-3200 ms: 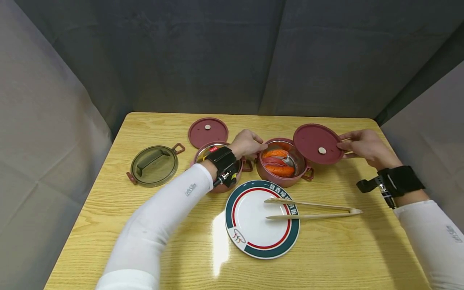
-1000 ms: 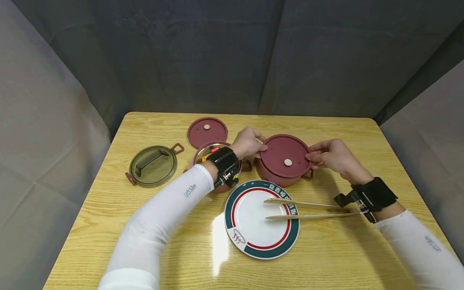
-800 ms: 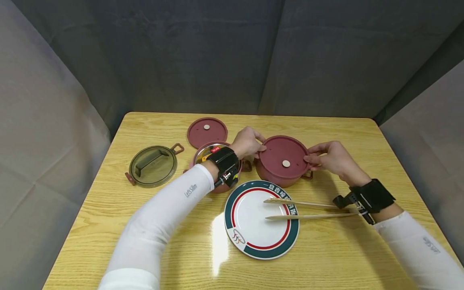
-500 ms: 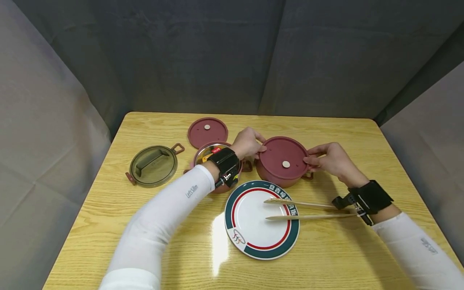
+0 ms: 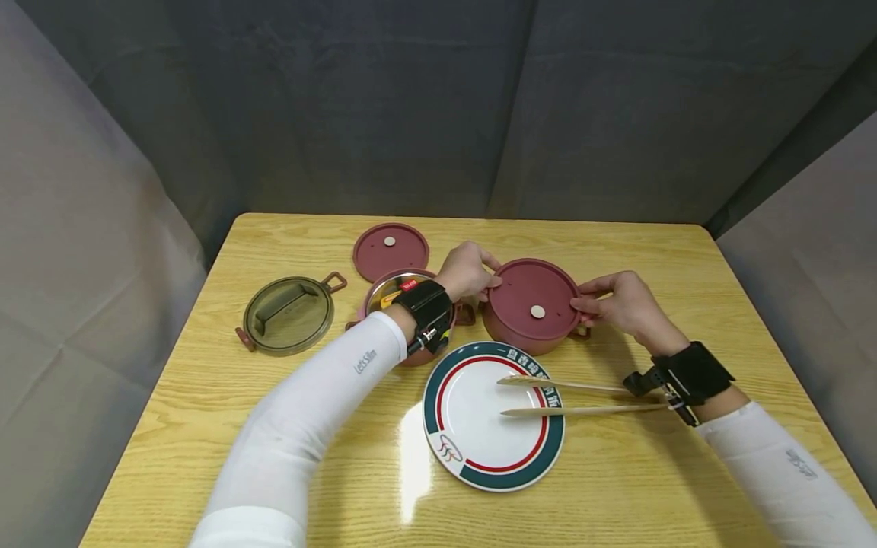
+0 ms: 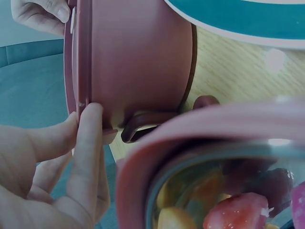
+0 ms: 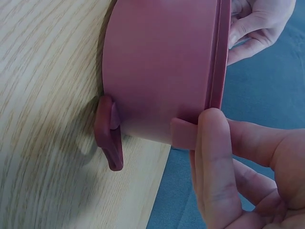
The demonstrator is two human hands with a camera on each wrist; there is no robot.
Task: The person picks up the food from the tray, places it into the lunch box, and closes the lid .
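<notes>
A dark red pot [image 5: 527, 335] stands at the table's middle with its red lid [image 5: 533, 298] lying on it. My left hand [image 5: 469, 270] holds the lid's left rim, fingers curled over the edge [image 6: 78, 57]. My right hand [image 5: 617, 301] holds the right rim, thumb pressed on a lid tab [image 7: 186, 133]. In the right wrist view the pot wall [image 7: 162, 67] and one side handle [image 7: 108, 136] show. A second red pot [image 5: 393, 288] stands open to the left with food inside [image 6: 224, 210], partly hidden by my left wrist.
A loose red lid [image 5: 390, 250] lies behind the open pot. An olive see-through lid [image 5: 288, 306] with red clips lies at the left. A white plate [image 5: 493, 415] with a green and red rim sits in front, with wooden tongs [image 5: 582, 397] resting across its right side.
The right hand carried the red lid from the right onto the pot, covering the food. In the last second the lid settled flat; both hands stay on its rim.
</notes>
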